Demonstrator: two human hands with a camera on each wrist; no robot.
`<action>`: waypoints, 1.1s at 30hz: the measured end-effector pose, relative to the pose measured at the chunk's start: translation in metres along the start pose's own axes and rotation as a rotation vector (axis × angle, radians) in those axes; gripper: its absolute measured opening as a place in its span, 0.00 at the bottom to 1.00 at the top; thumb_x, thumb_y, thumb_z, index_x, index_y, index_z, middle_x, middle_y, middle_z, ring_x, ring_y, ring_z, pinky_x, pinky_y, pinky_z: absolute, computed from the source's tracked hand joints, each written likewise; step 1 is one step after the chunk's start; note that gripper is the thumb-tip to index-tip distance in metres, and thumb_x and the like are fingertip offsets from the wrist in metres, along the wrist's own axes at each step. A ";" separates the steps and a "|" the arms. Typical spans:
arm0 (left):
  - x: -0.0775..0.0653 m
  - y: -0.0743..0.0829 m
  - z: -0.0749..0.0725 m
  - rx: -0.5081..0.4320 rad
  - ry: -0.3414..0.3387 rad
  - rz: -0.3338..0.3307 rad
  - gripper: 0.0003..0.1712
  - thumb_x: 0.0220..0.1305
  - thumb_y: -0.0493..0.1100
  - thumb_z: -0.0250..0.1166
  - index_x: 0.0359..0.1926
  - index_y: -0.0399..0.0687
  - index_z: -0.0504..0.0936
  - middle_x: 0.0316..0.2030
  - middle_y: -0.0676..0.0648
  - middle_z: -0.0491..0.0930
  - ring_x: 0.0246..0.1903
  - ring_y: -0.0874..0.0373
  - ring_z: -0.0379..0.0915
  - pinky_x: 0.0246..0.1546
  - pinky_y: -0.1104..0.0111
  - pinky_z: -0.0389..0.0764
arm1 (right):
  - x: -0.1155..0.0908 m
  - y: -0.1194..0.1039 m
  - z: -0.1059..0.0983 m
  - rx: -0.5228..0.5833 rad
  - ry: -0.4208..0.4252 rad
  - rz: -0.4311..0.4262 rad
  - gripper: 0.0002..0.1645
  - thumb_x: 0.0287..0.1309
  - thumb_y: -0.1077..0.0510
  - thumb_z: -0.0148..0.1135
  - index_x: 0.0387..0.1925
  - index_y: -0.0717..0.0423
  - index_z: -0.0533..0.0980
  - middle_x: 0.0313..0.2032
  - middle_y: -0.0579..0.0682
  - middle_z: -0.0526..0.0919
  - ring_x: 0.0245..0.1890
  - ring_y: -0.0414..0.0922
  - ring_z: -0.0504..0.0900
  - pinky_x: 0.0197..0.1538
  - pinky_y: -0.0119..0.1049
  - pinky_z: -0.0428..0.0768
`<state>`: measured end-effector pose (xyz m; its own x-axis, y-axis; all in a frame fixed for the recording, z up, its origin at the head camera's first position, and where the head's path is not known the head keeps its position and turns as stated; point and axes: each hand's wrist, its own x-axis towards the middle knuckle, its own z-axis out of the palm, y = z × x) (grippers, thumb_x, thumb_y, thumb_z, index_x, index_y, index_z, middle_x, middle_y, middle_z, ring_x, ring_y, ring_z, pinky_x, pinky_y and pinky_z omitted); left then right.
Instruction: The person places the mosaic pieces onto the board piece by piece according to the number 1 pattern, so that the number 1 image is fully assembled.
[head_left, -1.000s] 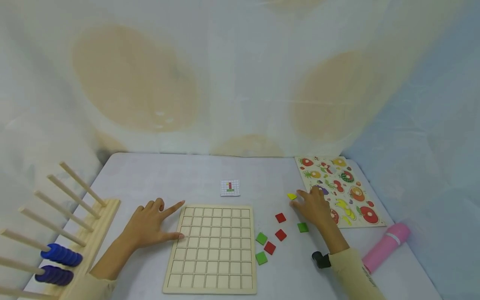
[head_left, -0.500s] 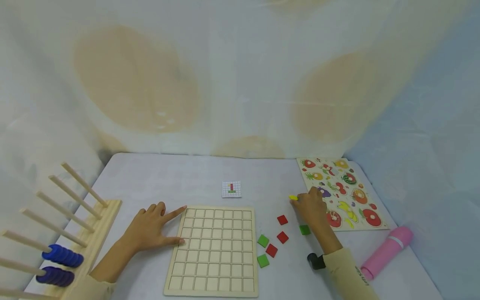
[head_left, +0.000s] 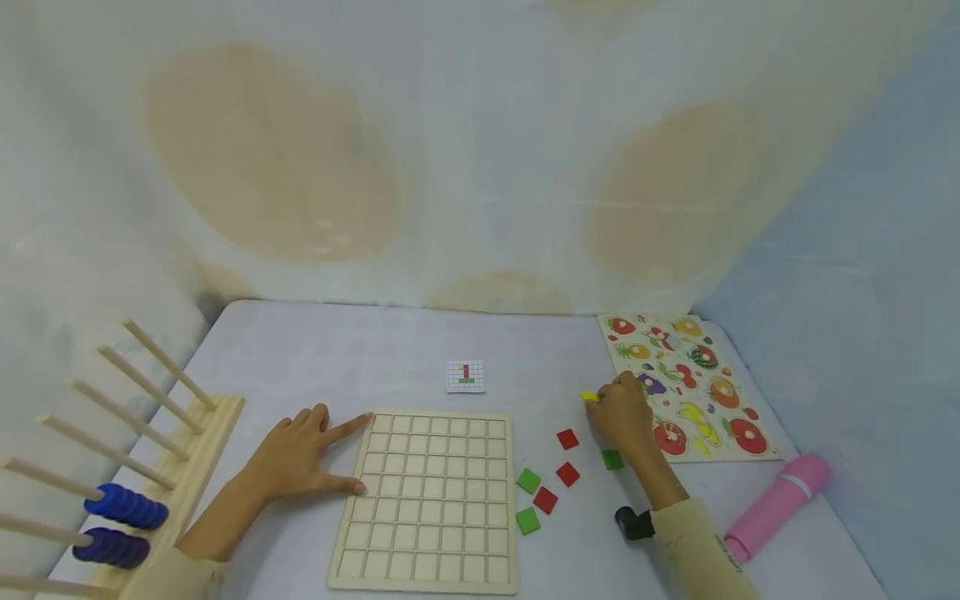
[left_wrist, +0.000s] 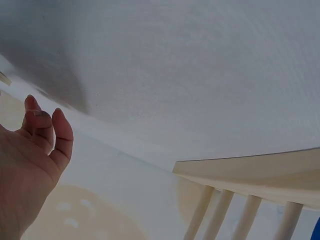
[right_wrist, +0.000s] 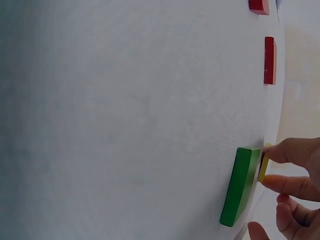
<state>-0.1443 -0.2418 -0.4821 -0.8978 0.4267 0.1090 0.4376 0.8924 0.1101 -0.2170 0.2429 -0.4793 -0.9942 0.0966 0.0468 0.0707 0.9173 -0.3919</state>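
My left hand point(head_left: 300, 454) rests at the left edge of a wooden grid board point(head_left: 423, 500), thumb and index finger spread apart along its rim. In the left wrist view the other fingers of the left hand point(left_wrist: 32, 155) bend loosely. At the right, my right hand point(head_left: 624, 415) pinches a small yellow tile point(head_left: 590, 397) beside a fruit picture board point(head_left: 682, 387). The right wrist view shows that yellow tile point(right_wrist: 264, 165) between thumb and fingertip, just beyond a green tile point(right_wrist: 241, 187). A small card point(head_left: 466, 377) with a coloured grid pattern lies behind the grid board.
Red tiles point(head_left: 567, 474) and green tiles point(head_left: 528, 521) lie scattered right of the grid board. A wooden peg rack point(head_left: 191, 467) with blue rings point(head_left: 127, 507) stands at the left. A pink roll point(head_left: 778, 507) lies at the right edge. Cloth walls point(head_left: 480, 167) surround the table.
My right hand has closed its thumb and finger on the yellow tile, which is now tilted. The left hand stays in nearly the same place at the board's edge.
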 end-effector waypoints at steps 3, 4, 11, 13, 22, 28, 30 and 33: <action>0.003 0.001 0.000 -0.015 -0.005 0.027 0.59 0.36 0.89 0.58 0.70 0.73 0.68 0.32 0.55 0.61 0.29 0.63 0.55 0.32 0.67 0.61 | -0.003 0.004 -0.004 0.017 -0.014 0.004 0.21 0.56 0.55 0.69 0.43 0.70 0.82 0.44 0.61 0.71 0.46 0.54 0.71 0.48 0.51 0.76; 0.003 0.001 0.001 -0.021 -0.011 0.035 0.59 0.35 0.89 0.58 0.70 0.73 0.68 0.32 0.55 0.60 0.28 0.63 0.55 0.32 0.68 0.60 | -0.004 0.006 -0.005 0.012 -0.013 -0.004 0.21 0.55 0.54 0.70 0.42 0.70 0.83 0.44 0.60 0.71 0.46 0.54 0.70 0.48 0.51 0.76; 0.004 -0.001 0.003 -0.080 -0.090 0.045 0.63 0.30 0.90 0.59 0.71 0.72 0.67 0.35 0.54 0.61 0.28 0.62 0.54 0.29 0.71 0.59 | -0.017 0.007 -0.011 0.002 0.073 -0.139 0.18 0.50 0.54 0.75 0.39 0.63 0.86 0.43 0.57 0.70 0.45 0.53 0.68 0.43 0.46 0.74; 0.002 -0.002 0.003 -0.102 -0.110 0.035 0.64 0.29 0.90 0.60 0.71 0.73 0.67 0.35 0.53 0.61 0.28 0.61 0.54 0.28 0.71 0.59 | -0.022 0.000 -0.014 0.013 0.086 -0.185 0.18 0.49 0.53 0.76 0.39 0.61 0.87 0.42 0.55 0.69 0.44 0.51 0.67 0.39 0.42 0.73; -0.001 -0.002 0.001 -0.118 -0.118 0.027 0.65 0.28 0.90 0.62 0.71 0.71 0.68 0.34 0.53 0.61 0.28 0.62 0.54 0.28 0.72 0.59 | -0.042 -0.042 -0.012 0.026 0.143 -0.419 0.14 0.42 0.56 0.80 0.33 0.58 0.87 0.39 0.53 0.70 0.43 0.48 0.67 0.40 0.41 0.73; -0.001 -0.002 0.002 -0.109 -0.087 0.033 0.65 0.28 0.89 0.62 0.71 0.71 0.69 0.33 0.53 0.60 0.27 0.62 0.53 0.26 0.72 0.58 | -0.049 -0.063 -0.007 0.029 0.127 -0.547 0.12 0.41 0.56 0.79 0.30 0.54 0.87 0.37 0.49 0.68 0.41 0.45 0.65 0.38 0.37 0.70; 0.000 -0.001 0.002 -0.108 -0.085 0.032 0.65 0.28 0.89 0.62 0.70 0.71 0.69 0.33 0.53 0.60 0.27 0.62 0.53 0.26 0.72 0.58 | -0.050 -0.070 -0.004 0.027 0.110 -0.574 0.11 0.41 0.56 0.79 0.30 0.53 0.87 0.37 0.48 0.68 0.41 0.44 0.65 0.38 0.36 0.69; 0.003 0.000 0.003 -0.110 -0.097 0.027 0.65 0.28 0.90 0.62 0.71 0.71 0.68 0.33 0.53 0.60 0.27 0.62 0.53 0.25 0.72 0.58 | -0.052 -0.080 -0.001 0.020 0.079 -0.606 0.11 0.41 0.54 0.79 0.30 0.52 0.87 0.38 0.47 0.68 0.41 0.44 0.65 0.38 0.36 0.69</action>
<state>-0.1468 -0.2403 -0.4847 -0.8841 0.4670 0.0178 0.4594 0.8615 0.2162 -0.1707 0.1645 -0.4497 -0.8479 -0.4111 0.3347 -0.5080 0.8105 -0.2917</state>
